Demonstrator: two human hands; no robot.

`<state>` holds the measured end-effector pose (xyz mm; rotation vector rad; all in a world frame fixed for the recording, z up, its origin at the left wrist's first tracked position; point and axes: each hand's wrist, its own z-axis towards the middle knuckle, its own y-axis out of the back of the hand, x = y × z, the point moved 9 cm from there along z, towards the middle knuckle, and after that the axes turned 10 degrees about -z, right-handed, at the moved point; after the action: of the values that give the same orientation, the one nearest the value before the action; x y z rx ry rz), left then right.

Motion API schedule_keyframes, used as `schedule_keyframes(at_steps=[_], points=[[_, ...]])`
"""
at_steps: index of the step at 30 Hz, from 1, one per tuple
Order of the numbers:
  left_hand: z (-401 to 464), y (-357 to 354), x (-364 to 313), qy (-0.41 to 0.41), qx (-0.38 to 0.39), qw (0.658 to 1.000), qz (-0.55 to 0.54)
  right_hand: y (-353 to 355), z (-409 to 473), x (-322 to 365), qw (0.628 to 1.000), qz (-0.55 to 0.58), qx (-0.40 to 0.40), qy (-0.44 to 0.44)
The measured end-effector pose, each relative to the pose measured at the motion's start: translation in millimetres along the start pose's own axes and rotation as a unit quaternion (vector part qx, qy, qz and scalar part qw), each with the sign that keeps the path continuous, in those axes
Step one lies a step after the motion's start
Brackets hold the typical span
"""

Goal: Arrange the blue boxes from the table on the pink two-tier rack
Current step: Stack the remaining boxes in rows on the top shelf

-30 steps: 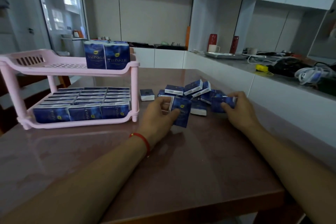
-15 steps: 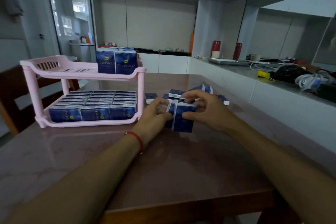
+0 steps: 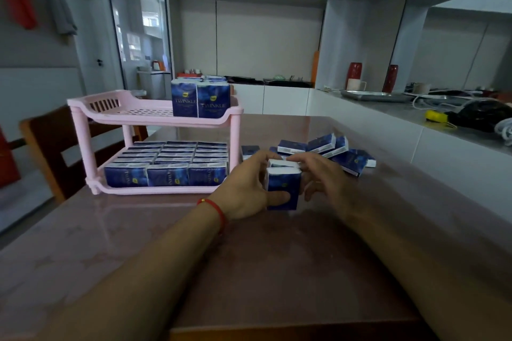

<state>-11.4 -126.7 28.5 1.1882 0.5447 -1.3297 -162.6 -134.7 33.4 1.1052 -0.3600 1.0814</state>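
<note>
My left hand (image 3: 246, 191) pinches a small stack of boxes (image 3: 283, 185) upright, thumb across the front; my right hand (image 3: 322, 174) steadies its far side, fingers loose. They look light, slick and squashable, so I'd squeeze the flat faces. The rack (image 3: 155, 119) stands left of my grip.

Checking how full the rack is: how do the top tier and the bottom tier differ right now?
The bottom tier is packed with blue boxes in rows across its whole width; the top tier has only a small group at its right end, the rest bare. The boxes on the top tier stand upright on end, while those below sit lower, on their long sides. Both tiers are pink and hold the same blue boxes.
</note>
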Motion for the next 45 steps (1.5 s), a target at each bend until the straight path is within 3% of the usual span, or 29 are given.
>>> schedule_keyframes(at_steps=[3, 8, 14, 17, 20, 25, 30, 37, 41, 45], points=[[-6.4, 12.6, -25.4, -0.017, -0.016, 1.0, 0.013, 2.9, -0.1, -4.3, 0.996, 0.082, -0.04, -0.025], [-40.2, 69.3, -60.5, -0.011, -0.027, 1.0, 0.004, -11.5, -1.8, 5.6, 1.0, -0.022, 0.0, 0.013], [-51.7, 193.5, -93.1, -0.026, -0.176, 0.984, -0.013, -22.5, 24.4, 65.6, 0.971, -0.18, -0.142, 0.076], [-40.6, 231.0, -93.7, -0.011, -0.205, 0.979, -0.006, -30.2, 37.2, 77.9, 0.969, -0.146, -0.195, 0.042], [-24.5, 237.9, -89.5, 0.027, -0.177, 0.983, 0.04, -44.8, 33.9, 72.3, 0.962, -0.153, -0.221, 0.047], [4.5, 231.9, -86.6, 0.052, -0.133, 0.988, 0.057, -58.7, 32.7, 56.9, 0.958, -0.221, -0.166, 0.071], [17.8, 222.3, -64.0, 0.11, -0.088, 0.989, 0.047, -52.0, 34.5, 44.5, 0.97, -0.181, -0.16, 0.027], [17.3, 218.5, -59.8, 0.132, -0.099, 0.982, 0.092, -64.0, 37.7, 51.1, 0.976, -0.169, -0.13, 0.051], [15.3, 214.0, -55.9, 0.198, -0.064, 0.976, 0.064, -71.8, 38.1, 56.0, 0.975, -0.18, -0.108, 0.067], [16.4, 207.4, -57.2, 0.228, -0.022, 0.966, 0.117, -74.2, 40.6, 63.3, 0.977, -0.173, -0.098, 0.081]])
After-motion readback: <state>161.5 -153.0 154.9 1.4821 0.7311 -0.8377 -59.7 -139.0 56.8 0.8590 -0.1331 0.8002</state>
